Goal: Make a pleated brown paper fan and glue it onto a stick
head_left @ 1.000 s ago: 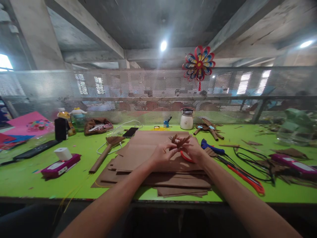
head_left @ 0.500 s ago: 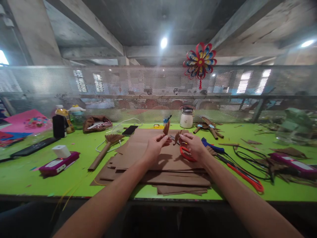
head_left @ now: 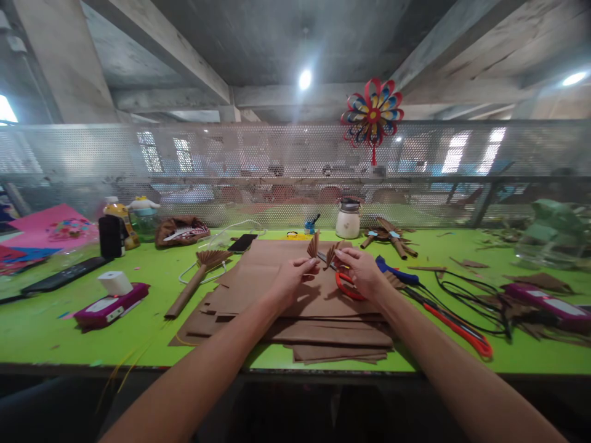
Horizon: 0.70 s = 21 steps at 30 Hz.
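My left hand [head_left: 298,275] pinches a small pleated brown paper fan [head_left: 313,245] between thumb and fingers, its folds spread upward. Just to the right, my right hand [head_left: 357,269] has its fingertips closed on a second pleated paper fan [head_left: 330,255]. Both hands are above a stack of brown kraft paper [head_left: 263,271] on the green table. Scissors with orange-red handles [head_left: 345,287] show below my right hand, partly hidden by it; I cannot tell whether they lie on the paper or hang from the fingers.
A rolled paper stem with a pleated top [head_left: 191,286] lies left of the stack. Similar pieces [head_left: 392,239] lie at the back right near a white jar [head_left: 348,220]. To the right are a red-handled cutter [head_left: 462,329], a blue-handled tool [head_left: 397,272] and black cable [head_left: 471,301].
My left hand has dropped slightly and turned, so its paper fan shows wider and sits a little lower and further right. My right hand has hardly moved.
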{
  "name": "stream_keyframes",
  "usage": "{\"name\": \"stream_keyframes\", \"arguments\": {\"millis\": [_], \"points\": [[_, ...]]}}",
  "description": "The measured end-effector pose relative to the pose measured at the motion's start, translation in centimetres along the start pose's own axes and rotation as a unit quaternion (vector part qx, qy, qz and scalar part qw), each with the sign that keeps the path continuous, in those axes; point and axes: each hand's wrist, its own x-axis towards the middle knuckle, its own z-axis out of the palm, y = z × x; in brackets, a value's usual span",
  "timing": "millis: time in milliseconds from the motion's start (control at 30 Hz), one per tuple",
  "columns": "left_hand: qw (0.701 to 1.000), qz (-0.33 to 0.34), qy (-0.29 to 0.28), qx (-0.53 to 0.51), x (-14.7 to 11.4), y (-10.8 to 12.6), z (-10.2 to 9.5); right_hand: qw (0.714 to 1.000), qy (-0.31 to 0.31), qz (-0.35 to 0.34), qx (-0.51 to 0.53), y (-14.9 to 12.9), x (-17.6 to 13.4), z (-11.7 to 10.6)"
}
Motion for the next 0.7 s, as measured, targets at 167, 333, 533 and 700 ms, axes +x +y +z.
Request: {"name": "stream_keyframes", "arguments": {"millis": [167, 333, 533, 700], "points": [[1.0, -0.013, -0.009, -0.004, -0.01, -0.26, 0.04, 1.0, -0.008, -0.014, -0.001, 0.24, -0.02, -0.01], [0.999, -0.016, -0.035, -0.022, -0.21, -0.23, 0.18, 1.0, -0.007, -0.018, -0.013, 0.25, -0.11, 0.1], [0.999, -0.013, -0.04, -0.021, -0.27, -0.2, 0.32, 1.0, -0.01, -0.016, -0.017, 0.02, -0.21, 0.34], [0.999, -0.012, -0.04, -0.018, -0.23, -0.15, 0.36, 1.0, -0.016, -0.016, -0.02, 0.05, -0.3, 0.34]]}}
